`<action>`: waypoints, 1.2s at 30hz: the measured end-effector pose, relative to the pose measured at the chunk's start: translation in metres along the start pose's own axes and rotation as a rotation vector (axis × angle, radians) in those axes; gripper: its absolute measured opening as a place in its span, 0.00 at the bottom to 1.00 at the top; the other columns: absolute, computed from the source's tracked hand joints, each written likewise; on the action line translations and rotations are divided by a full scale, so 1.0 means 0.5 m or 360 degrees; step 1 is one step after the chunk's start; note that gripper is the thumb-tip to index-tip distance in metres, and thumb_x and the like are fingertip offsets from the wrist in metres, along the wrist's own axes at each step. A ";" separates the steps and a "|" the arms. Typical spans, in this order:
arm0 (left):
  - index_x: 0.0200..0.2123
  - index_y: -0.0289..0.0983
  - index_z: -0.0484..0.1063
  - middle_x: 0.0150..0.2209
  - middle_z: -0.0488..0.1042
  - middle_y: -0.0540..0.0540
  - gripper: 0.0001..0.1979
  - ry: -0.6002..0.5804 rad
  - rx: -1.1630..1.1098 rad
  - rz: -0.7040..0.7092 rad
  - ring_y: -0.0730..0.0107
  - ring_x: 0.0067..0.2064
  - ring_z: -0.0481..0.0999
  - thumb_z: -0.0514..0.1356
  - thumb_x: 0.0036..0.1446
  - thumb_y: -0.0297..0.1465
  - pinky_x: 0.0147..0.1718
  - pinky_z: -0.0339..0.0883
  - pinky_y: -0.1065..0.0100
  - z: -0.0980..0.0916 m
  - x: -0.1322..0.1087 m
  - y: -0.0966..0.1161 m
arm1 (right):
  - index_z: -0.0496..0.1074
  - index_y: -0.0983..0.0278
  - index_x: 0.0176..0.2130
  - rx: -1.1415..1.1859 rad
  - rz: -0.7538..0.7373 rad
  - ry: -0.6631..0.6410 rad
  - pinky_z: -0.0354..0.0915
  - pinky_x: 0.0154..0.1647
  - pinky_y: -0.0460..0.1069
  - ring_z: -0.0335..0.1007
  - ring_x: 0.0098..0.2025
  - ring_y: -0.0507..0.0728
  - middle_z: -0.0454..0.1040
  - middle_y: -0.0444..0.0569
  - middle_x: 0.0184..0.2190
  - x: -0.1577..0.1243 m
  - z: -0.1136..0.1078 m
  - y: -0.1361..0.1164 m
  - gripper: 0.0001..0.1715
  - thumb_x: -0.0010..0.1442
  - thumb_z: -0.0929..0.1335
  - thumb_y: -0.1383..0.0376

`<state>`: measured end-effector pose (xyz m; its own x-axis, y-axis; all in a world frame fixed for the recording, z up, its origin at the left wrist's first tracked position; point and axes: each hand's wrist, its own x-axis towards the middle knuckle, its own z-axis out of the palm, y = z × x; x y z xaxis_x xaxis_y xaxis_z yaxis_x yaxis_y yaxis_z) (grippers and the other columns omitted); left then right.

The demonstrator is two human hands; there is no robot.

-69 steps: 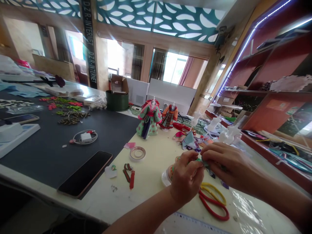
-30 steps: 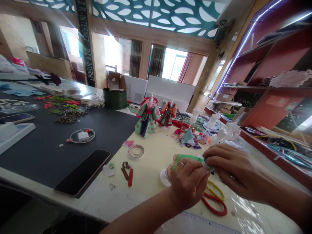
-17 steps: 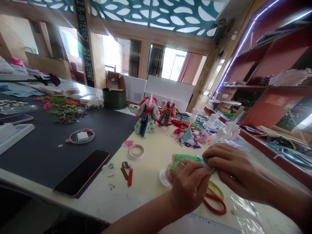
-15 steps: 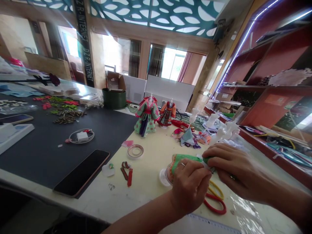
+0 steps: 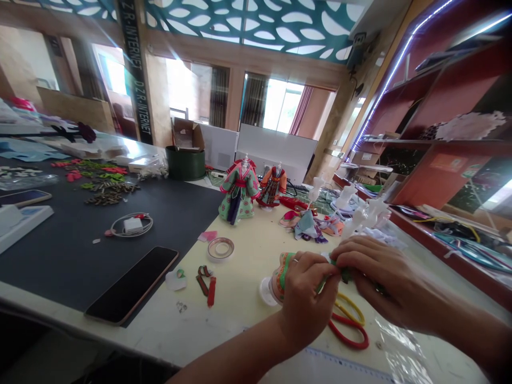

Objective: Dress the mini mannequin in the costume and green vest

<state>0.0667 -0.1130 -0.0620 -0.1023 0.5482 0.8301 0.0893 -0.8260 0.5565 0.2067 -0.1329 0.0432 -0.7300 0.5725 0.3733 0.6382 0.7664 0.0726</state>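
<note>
A small mannequin in a green doll dress [image 5: 278, 280] with an orange-patterned hem lies on its side, its clear round base [image 5: 265, 291] pointing left. My left hand [image 5: 308, 298] is closed around the dress. At its upper end, my right hand [image 5: 378, 272] pinches a bit of green cloth, and the fingertips of both hands meet there. Fingers hide most of the bodice. Just beneath my hands are scissors with one red and one yellow handle [image 5: 354, 341]. Clear plastic film [image 5: 406, 346] lies below my right wrist.
Two dressed mannequins, one in a green robe [image 5: 240, 194] and one in orange [image 5: 273, 186], stand further back. Fabric pieces [image 5: 308, 226] and white mannequin torsos [image 5: 370, 213] lie right of them. Tape [image 5: 221, 249], red ribbon [image 5: 212, 292] and a phone [image 5: 133, 285] are left.
Both hands have shifted slightly left in the view. My left hand now covers more of the green skirt, and its fingers sit closer to my right fingertips.
</note>
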 end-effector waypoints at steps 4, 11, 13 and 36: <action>0.31 0.35 0.73 0.32 0.73 0.47 0.05 -0.0006 0.0003 -0.0048 0.68 0.36 0.70 0.60 0.52 0.21 0.37 0.66 0.65 0.003 0.000 0.001 | 0.67 0.62 0.42 -0.0001 0.0051 0.0002 0.66 0.42 0.54 0.70 0.39 0.58 0.73 0.51 0.35 -0.006 0.002 0.000 0.13 0.57 0.61 0.71; 0.31 0.36 0.72 0.32 0.74 0.47 0.05 0.0017 0.0024 -0.0004 0.69 0.35 0.71 0.61 0.51 0.21 0.37 0.65 0.65 0.004 -0.001 -0.002 | 0.68 0.61 0.40 0.0000 0.0045 0.0054 0.67 0.40 0.53 0.70 0.37 0.58 0.73 0.50 0.34 -0.008 0.001 -0.002 0.11 0.57 0.62 0.71; 0.31 0.36 0.72 0.31 0.74 0.47 0.05 0.0033 0.0054 0.0048 0.69 0.35 0.71 0.61 0.51 0.21 0.37 0.65 0.64 0.003 -0.003 -0.001 | 0.68 0.61 0.40 0.0014 0.0005 0.0036 0.67 0.40 0.54 0.70 0.38 0.58 0.73 0.50 0.34 -0.007 0.001 -0.001 0.12 0.56 0.62 0.72; 0.30 0.36 0.72 0.31 0.74 0.48 0.04 0.0034 0.0050 0.0062 0.69 0.35 0.70 0.60 0.52 0.22 0.38 0.64 0.64 0.002 -0.009 -0.001 | 0.68 0.61 0.36 0.0045 -0.0083 -0.0035 0.65 0.40 0.55 0.67 0.39 0.58 0.72 0.51 0.37 -0.009 0.002 0.007 0.12 0.54 0.61 0.74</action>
<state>0.0680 -0.1149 -0.0657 -0.1190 0.5125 0.8504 0.1245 -0.8420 0.5249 0.2117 -0.1325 0.0407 -0.7674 0.5377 0.3494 0.5923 0.8031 0.0648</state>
